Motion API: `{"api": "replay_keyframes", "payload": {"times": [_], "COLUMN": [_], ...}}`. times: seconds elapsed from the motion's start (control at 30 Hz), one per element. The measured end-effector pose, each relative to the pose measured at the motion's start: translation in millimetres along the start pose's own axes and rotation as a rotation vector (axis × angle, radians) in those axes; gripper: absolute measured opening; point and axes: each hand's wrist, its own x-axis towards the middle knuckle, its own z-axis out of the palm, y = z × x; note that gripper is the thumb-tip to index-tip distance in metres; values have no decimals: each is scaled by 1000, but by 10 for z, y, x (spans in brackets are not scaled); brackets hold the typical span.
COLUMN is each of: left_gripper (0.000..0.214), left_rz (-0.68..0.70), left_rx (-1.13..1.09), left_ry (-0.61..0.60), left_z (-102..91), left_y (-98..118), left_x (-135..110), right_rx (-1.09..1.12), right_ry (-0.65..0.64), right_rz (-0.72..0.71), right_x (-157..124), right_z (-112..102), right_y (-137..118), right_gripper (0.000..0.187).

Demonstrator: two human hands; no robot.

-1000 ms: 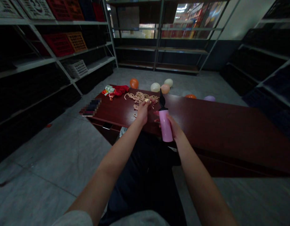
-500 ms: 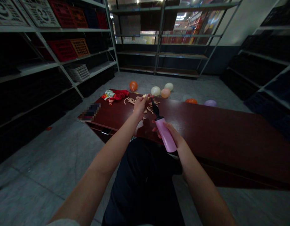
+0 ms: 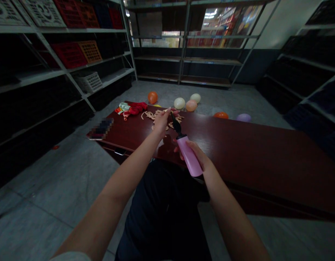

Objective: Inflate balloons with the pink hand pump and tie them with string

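My right hand (image 3: 193, 154) is wrapped round the pink barrel of a balloon pump (image 3: 191, 159), tilted with its black nozzle up and to the left. My left hand (image 3: 162, 119) is closed at the nozzle's tip, pinching a small pale balloon (image 3: 165, 111) mostly hidden by the fingers. The nozzle tip meets those fingers; whether it sits inside the balloon's neck I cannot make out. Beneath and behind my left hand, a pile of thin beige uninflated balloons (image 3: 148, 115) lies on the dark red table (image 3: 238, 152). Limp red balloons (image 3: 137, 108) and pale green ones (image 3: 124, 106) lie left of it.
A blurred-out phone-like object (image 3: 101, 129) lies at the table's left end. Beyond the table, inflated balloons rest on the floor: orange (image 3: 152, 97), white (image 3: 179, 103), peach (image 3: 191, 105) and purple (image 3: 243, 117). Shelving with crates (image 3: 89, 50) stands at left, more racks (image 3: 210, 61) behind.
The pump's nozzle has moved slightly left and now reaches my left fingers, where a small gap showed before. My view has shifted a little.
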Motion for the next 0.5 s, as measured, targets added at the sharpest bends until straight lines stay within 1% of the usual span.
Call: {"api": "replay_keyframes", "payload": {"times": [0.1, 0.17, 0.23, 0.37, 0.5], "left_gripper": [11, 9, 9, 12, 14], "left_rz": [60, 66, 41, -56, -99], "left_rx": [43, 53, 38, 3, -40], "left_ry": [-86, -133, -162, -163, -132], "left_z": [-29, -37, -39, -56, -121], "left_y": [-24, -39, -46, -47, -79], "left_x": [29, 27, -3, -105, -161], "right_rx": [4, 11, 18, 9, -6], "right_ry": [-4, -5, -4, 12, 2], "right_rz": [0, 0, 5, 19, 15], "right_x": [4, 1, -7, -17, -10], "right_z": [-12, -12, -4, 8, -8], "right_y": [4, 2, -7, -18, -5], "right_gripper": [66, 66, 67, 64, 64]}}
